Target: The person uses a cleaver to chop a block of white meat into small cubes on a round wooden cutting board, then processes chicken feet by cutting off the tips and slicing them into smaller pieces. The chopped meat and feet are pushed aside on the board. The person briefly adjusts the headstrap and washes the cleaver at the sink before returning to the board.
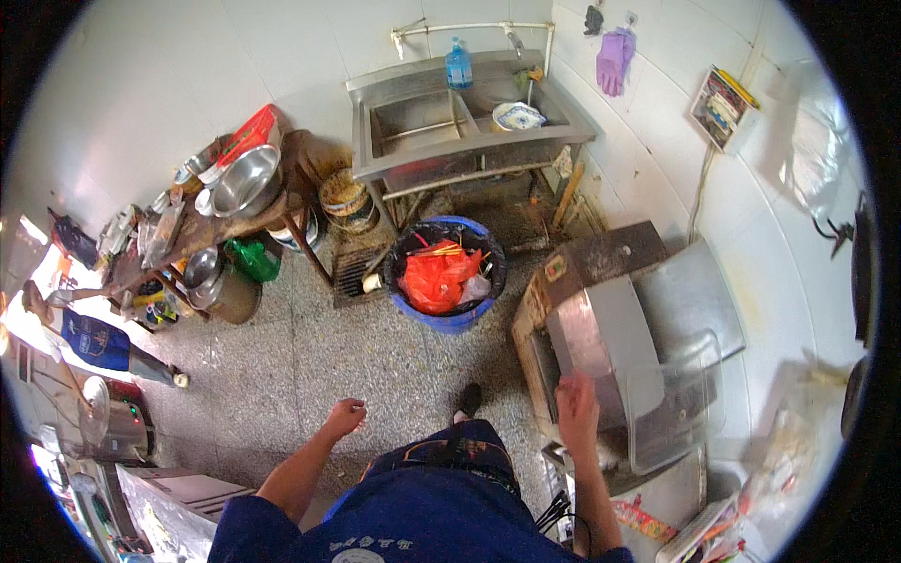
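My left hand (345, 419) hangs over the speckled floor (303, 366), thumb and fingers a little apart, nothing seen in it. Blurred, my right hand (577, 405) is over the near edge of a low unit with a metal cover (619, 338). Its fingers point down and inward; whether they touch the unit or hold anything is unclear. Beside that hand, a clear plastic lid or tray (672, 408) leans on the unit. Ahead of me stands a blue bin (450, 324) with a black liner, filled with a red plastic bag (440, 278) and other rubbish.
A two-basin steel sink (415, 151) holds a patterned bowl (517, 116); a blue bottle (459, 67) stands on it. At left, a wooden table (211, 229) carries a steel basin (246, 179). Another person (98, 341) stands at far left, near a large pot (116, 422).
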`<state>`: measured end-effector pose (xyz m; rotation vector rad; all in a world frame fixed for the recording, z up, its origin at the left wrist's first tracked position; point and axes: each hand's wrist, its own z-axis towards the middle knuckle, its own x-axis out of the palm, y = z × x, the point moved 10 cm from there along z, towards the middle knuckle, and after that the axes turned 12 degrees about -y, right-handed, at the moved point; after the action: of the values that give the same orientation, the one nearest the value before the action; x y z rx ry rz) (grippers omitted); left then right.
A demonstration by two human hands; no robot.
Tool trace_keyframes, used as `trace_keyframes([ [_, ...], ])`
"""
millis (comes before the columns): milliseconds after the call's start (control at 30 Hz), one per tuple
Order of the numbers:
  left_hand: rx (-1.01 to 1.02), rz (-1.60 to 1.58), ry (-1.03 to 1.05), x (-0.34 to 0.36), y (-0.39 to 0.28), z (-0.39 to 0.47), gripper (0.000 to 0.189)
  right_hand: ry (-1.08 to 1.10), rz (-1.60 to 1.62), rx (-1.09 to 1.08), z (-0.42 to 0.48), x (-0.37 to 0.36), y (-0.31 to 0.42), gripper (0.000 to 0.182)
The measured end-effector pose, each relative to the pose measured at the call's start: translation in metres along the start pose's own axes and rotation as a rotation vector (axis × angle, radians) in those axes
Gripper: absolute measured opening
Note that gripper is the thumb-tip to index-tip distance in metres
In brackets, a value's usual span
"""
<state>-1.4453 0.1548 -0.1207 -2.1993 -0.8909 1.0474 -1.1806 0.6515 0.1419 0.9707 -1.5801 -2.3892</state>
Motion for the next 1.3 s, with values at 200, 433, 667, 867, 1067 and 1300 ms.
trace_keyframes([
  [200,-0.124,-0.177,-0.170,-0.043,-0.039,0.011,0.037,-0.179,-0.553,-0.194,0.242,0.069,-0.054,0.049],
  [433,-0.462,-0.369,-0.243,-0.031,0.004,0.000,0.031,0.035,-0.893,-0.386,0.267,0.093,-0.110,0.077],
  [667,-0.175,0.193,-0.065,0.001,-0.052,0.053,0.040,0.032,-0.865,-0.352,0.275,0.101,-0.104,0.082],
  [867,-0.133,0.008,-0.235,0.028,-0.116,0.148,0.045,0.095,-0.835,-0.286,0.281,0.098,-0.101,0.082],
  [1067,-0.008,0.293,-0.119,0.070,-0.089,0.171,0.044,0.141,-0.850,-0.276,0.283,0.099,-0.101,0.082],
  [1300,0.027,0.452,0.041,0.082,-0.061,0.195,0.033,0.083,-0.888,-0.330,0.286,0.113,-0.103,0.082],
])
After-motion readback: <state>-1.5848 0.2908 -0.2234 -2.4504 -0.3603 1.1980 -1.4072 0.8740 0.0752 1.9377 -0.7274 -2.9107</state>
